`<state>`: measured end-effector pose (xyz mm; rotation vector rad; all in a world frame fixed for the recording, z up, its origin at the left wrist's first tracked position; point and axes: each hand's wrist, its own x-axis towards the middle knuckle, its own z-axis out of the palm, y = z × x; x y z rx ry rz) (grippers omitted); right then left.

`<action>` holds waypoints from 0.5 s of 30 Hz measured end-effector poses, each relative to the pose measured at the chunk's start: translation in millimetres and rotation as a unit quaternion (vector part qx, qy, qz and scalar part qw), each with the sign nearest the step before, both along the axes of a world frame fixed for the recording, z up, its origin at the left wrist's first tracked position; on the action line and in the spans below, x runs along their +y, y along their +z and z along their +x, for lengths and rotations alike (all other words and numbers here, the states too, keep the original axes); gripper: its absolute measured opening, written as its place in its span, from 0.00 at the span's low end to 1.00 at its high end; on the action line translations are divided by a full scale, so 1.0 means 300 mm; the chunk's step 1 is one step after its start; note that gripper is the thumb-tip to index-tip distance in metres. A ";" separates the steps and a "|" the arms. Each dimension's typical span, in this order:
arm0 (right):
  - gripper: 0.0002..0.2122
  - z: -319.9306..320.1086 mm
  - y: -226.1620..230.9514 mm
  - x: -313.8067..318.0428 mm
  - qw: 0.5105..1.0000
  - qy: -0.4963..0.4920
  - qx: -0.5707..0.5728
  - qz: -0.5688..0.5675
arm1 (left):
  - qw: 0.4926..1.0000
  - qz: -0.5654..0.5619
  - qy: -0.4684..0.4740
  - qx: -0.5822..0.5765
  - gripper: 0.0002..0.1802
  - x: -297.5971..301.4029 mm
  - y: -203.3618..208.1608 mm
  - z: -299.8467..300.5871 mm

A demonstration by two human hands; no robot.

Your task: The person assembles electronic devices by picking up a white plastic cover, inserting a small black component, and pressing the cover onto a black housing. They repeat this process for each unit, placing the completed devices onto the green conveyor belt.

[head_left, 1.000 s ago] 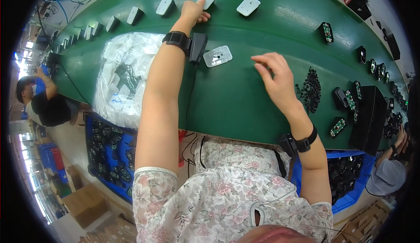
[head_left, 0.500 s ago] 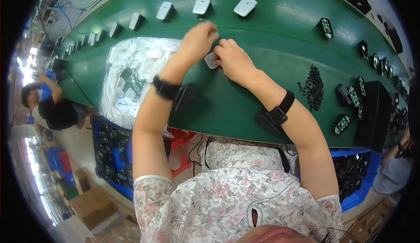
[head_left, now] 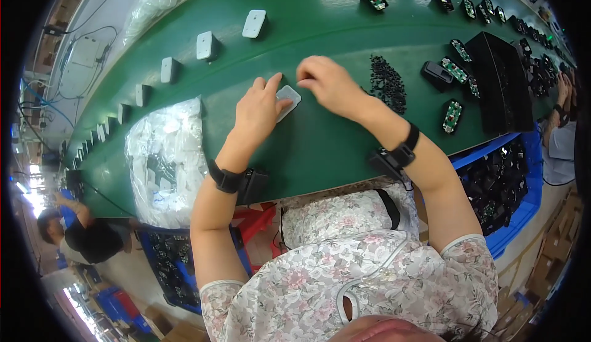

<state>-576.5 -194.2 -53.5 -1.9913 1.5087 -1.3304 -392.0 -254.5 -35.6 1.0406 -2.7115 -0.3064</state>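
A small translucent white plastic cover lies on the green workbench. My left hand grips its left side, with the thumb across its face and the index finger reaching past its far end. Just right of the cover, my right hand is raised with fingers bent together in a pinch; whatever is between the fingertips is hidden. Beyond that hand lies a pile of small black parts. A clear plastic bag of white covers sits to the left of my left hand.
White-topped black devices stand in a curved row along the far left. Open housings with green circuit boards lie at right beside a black box. Blue bins hold black parts below the bench. Other people sit at both sides.
The view has turned to the right. My left hand has come down onto the white cover, while my right hand has let go of it and moved off to the right.
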 end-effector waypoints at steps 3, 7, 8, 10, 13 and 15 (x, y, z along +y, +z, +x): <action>0.05 -0.174 0.049 0.120 0.988 -0.129 0.086 0.005 | 0.996 0.046 0.004 -0.073 0.23 0.007 0.062 -0.069; 0.09 -0.297 0.044 0.217 0.951 -0.213 0.223 0.036 | 0.990 0.099 -0.027 -0.098 0.22 -0.054 0.062 -0.093; 0.09 -0.307 0.033 0.219 0.943 -0.250 0.216 0.048 | 0.983 0.149 -0.027 -0.102 0.23 -0.075 0.055 -0.094; 0.10 -0.324 0.008 0.225 0.933 -0.289 0.206 0.062 | 0.974 0.199 -0.028 -0.109 0.23 -0.076 0.066 -0.107; 0.11 -0.352 -0.015 0.213 0.946 -0.255 0.173 0.101 | 0.965 0.202 -0.039 -0.162 0.25 -0.046 0.093 -0.109; 0.10 -0.359 -0.016 0.207 0.957 -0.218 0.166 0.092 | 0.981 0.163 -0.036 -0.096 0.22 -0.010 0.100 -0.094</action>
